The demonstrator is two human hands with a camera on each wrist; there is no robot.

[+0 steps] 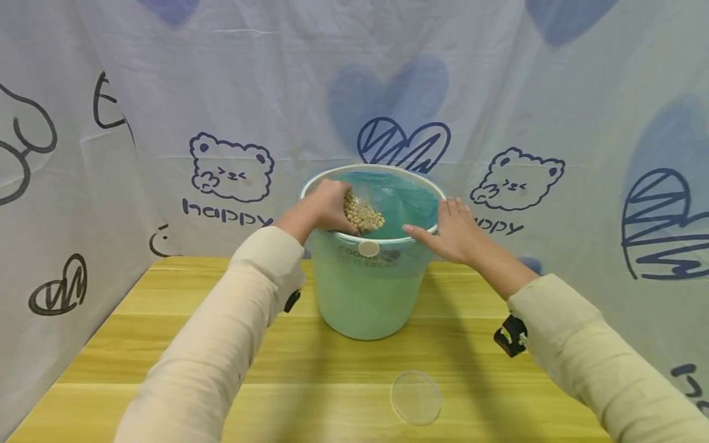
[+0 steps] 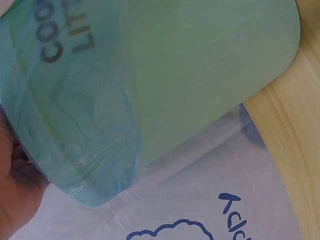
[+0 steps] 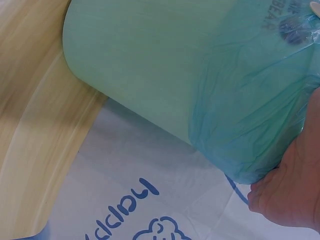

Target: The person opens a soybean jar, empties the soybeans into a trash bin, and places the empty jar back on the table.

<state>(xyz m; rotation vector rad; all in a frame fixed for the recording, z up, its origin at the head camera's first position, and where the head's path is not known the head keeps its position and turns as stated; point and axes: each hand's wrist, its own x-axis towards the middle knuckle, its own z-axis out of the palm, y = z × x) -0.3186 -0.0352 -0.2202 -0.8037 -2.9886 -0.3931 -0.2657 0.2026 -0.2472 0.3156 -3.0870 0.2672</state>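
Note:
A pale green bin [image 1: 362,295] stands upright, with a thin blue bag [image 1: 410,197] lining it and folded over its white rim [image 1: 388,167]. Over the bin's left side, my left hand [image 1: 330,206] grips a clear container of pale round beans [image 1: 362,215], tilted inward with the beans toward its mouth. The palm hides most of that container. My right hand [image 1: 456,231] rests on the right side of the rim, fingers straight and thumb reaching over the edge. In the right wrist view, the right hand [image 3: 292,185] lies against the bag's folded edge.
A clear round lid [image 1: 416,397] lies on the wooden table [image 1: 266,369] in front of the bin. Close behind the bin hangs a printed white curtain [image 1: 310,92], which also runs along both sides.

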